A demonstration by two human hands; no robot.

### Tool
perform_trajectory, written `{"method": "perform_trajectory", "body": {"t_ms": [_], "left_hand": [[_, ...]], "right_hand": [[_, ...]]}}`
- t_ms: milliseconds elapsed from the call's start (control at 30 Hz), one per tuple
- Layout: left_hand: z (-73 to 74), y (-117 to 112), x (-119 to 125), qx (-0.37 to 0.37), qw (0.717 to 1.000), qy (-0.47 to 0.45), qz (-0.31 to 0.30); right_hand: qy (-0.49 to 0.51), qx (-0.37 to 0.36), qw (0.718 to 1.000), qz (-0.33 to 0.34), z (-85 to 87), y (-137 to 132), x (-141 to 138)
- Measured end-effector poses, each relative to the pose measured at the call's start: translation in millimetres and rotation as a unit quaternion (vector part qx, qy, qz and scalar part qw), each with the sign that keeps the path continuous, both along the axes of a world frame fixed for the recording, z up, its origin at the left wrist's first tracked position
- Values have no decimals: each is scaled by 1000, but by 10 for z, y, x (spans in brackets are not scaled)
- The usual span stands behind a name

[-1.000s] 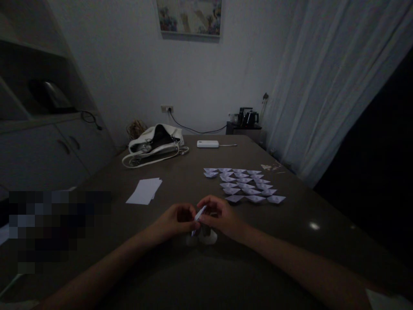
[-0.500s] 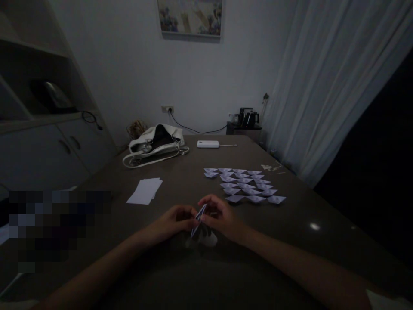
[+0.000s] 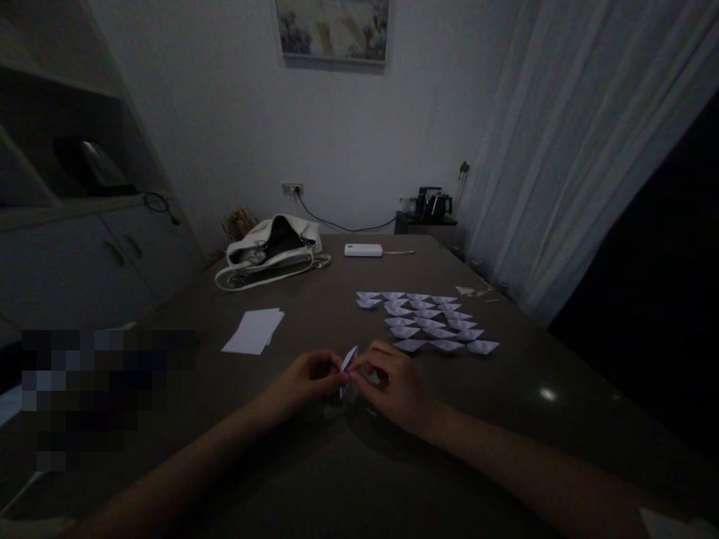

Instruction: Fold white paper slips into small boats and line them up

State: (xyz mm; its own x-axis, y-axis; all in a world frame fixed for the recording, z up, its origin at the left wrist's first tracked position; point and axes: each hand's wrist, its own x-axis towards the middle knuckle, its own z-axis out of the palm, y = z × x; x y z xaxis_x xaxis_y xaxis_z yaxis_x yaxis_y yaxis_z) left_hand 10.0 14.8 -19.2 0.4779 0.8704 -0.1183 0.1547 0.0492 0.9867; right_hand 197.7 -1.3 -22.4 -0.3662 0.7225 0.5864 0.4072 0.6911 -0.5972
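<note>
A small folded paper boat (image 3: pixel 349 358) is held up over the near middle of the table, its long side tilted upward. My left hand (image 3: pixel 315 376) pinches it from the left between thumb and fingers. From the right, my right hand (image 3: pixel 389 380) has thumb and forefinger closed on its middle. Beyond my right hand, several finished paper boats (image 3: pixel 430 324) stand in rough rows. A few flat white paper sheets (image 3: pixel 252 332) lie ahead of my left hand.
A white handbag (image 3: pixel 275 251) sits at the far left of the brown table (image 3: pixel 314 299). A white power bank (image 3: pixel 362 250) with a short cable lies at the back. Paper scraps (image 3: pixel 472 290) are near the right edge. A blurred-out area covers the left side.
The paper boat has turned more upright between my hands. My right hand has shifted slightly right, its fingers now pinching the boat's middle. The boats and sheets on the table stay put.
</note>
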Motion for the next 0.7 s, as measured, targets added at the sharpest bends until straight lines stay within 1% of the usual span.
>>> {"method": "perform_trajectory", "body": {"t_ms": [167, 367, 567, 700], "left_hand": [[-14, 6, -4, 5, 1000, -1, 3], [6, 2, -3, 5, 1000, 10, 3], [60, -26, -19, 6, 1000, 19, 12], [84, -53, -37, -4, 1000, 8, 12]], "right_hand": [[-29, 7, 999, -32, -21, 11, 7], [-52, 11, 998, -40, -56, 23, 17], [-55, 2, 998, -34, -67, 57, 35], [-53, 13, 998, -22, -77, 72, 46]]}}
